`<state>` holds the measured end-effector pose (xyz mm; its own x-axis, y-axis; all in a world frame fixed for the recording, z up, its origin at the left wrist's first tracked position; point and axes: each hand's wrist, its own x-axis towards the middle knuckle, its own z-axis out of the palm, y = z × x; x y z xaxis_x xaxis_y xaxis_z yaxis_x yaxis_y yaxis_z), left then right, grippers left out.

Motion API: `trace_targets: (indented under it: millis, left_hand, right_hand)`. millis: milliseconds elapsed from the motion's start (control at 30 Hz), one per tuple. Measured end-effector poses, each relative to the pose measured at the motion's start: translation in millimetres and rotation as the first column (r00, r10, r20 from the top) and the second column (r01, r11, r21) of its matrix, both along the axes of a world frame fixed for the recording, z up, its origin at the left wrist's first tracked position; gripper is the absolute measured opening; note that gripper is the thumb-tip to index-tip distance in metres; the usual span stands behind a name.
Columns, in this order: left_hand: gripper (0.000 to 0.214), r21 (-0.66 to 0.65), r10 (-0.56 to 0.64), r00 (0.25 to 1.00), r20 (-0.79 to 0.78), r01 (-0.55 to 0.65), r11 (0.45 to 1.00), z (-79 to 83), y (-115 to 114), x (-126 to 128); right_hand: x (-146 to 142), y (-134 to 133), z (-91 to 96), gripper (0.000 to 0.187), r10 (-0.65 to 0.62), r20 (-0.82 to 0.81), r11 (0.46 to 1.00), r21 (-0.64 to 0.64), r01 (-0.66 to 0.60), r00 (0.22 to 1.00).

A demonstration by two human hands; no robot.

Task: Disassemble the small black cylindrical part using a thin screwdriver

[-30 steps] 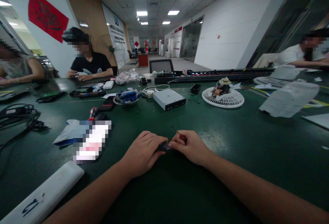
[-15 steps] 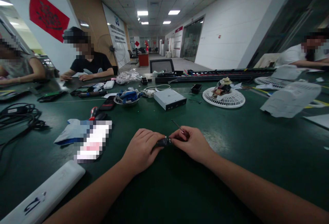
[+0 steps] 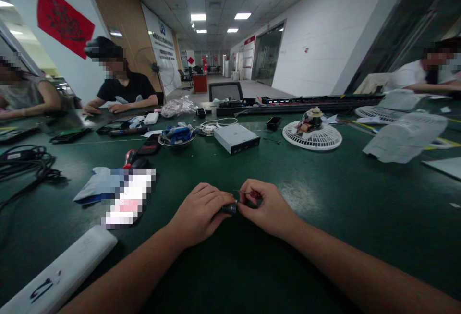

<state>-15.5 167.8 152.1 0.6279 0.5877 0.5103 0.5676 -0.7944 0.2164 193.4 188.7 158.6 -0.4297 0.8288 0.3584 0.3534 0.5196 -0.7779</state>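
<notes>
My left hand (image 3: pixel 202 212) is closed around a small dark cylindrical piece (image 3: pixel 229 208), whose right end pokes out past the fingertips. Against that end rest the fingertips of my right hand (image 3: pixel 267 208). A thin screwdriver with a red handle (image 3: pixel 255 194) is held in the right hand's fingers, its slim metal shaft pointing left above the dark piece. Both forearms lie low over the green tabletop (image 3: pixel 216 275). What the dark piece is, and whether the right fingertips pinch part of it, I cannot make out.
Ahead lie a grey disc drive (image 3: pixel 236 138), a metal bowl with blue cloth (image 3: pixel 177 137) and a white fan grille (image 3: pixel 311 136). To the left are a long white case (image 3: pixel 61 271), a blue packet (image 3: pixel 101 184) and black cables (image 3: pixel 27 165). Other people sit around the table.
The screwdriver has tipped over from slanting up and away to lying nearly level, pointing left. My right fingers have shifted at the dark piece's end, and its small shiny tip no longer shows.
</notes>
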Motion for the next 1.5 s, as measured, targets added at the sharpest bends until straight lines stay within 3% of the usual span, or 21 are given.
trace_targets:
  millis: [100,200,400,567,700,800,933,1033,1167,1367,1500]
  left_hand:
    - [0.024,0.024,-0.026,1.000,0.003,0.026,0.999,-2.6,0.5,0.1]
    - [0.024,0.003,-0.028,0.999,0.020,0.028,1.000,-4.1,1.2,-0.3]
    - [0.026,-0.050,-0.016,0.999,0.029,0.017,0.999,-5.1,1.7,-1.2]
    - [0.026,-0.058,0.020,0.999,0.035,-0.018,0.998,-5.0,0.6,0.0]
    - [0.027,-0.009,0.080,0.996,0.050,-0.079,0.997,-5.8,0.6,-0.3]
    - [0.027,0.018,0.136,0.989,0.054,-0.137,0.990,-6.2,1.2,-0.7]
    - [0.029,0.029,0.189,0.980,0.069,-0.191,0.981,-5.8,2.0,-0.7]
    - [0.029,0.011,0.216,0.974,0.072,-0.217,0.976,-5.6,2.5,-0.8]
    - [0.029,-0.004,0.222,0.973,0.054,-0.222,0.975,-5.9,2.4,-1.2]
    - [0.025,0.005,0.132,0.991,0.009,-0.132,0.991,-6.1,1.6,-1.2]
    - [0.024,-0.006,0.070,0.997,-0.019,-0.070,0.997,-6.6,1.6,-1.5]
  right_hand:
    - [-0.4,1.4,-2.7,0.030,0.093,-0.067,0.996,-0.012,-0.094,0.993]
    - [-0.5,3.1,-4.5,0.032,0.169,-0.160,0.975,-0.116,-0.188,0.973]
    - [1.2,4.0,-5.8,0.030,0.223,-0.261,0.921,-0.259,-0.291,0.939]
    - [-0.4,4.6,-9.2,0.022,0.177,-0.342,0.872,-0.381,-0.308,0.923]
    - [-2.3,9.7,-10.9,0.039,0.091,-0.479,0.783,-0.508,-0.360,0.873]
    - [-2.0,13.9,-10.9,0.048,0.019,-0.520,0.756,-0.552,-0.352,0.854]
    - [-1.6,15.1,-11.7,0.048,-0.014,-0.506,0.815,-0.505,-0.283,0.863]
    - [-1.6,13.0,-11.6,0.043,-0.027,-0.463,0.892,-0.411,-0.187,0.886]
    - [0.4,9.5,-9.7,0.039,-0.033,-0.394,0.957,-0.276,-0.084,0.919]
    - [4.8,5.3,-4.1,0.039,-0.025,-0.200,0.996,-0.083,0.009,0.980]
    - [4.3,4.7,-0.9,0.036,-0.036,-0.063,0.999,-0.033,0.034,0.997]
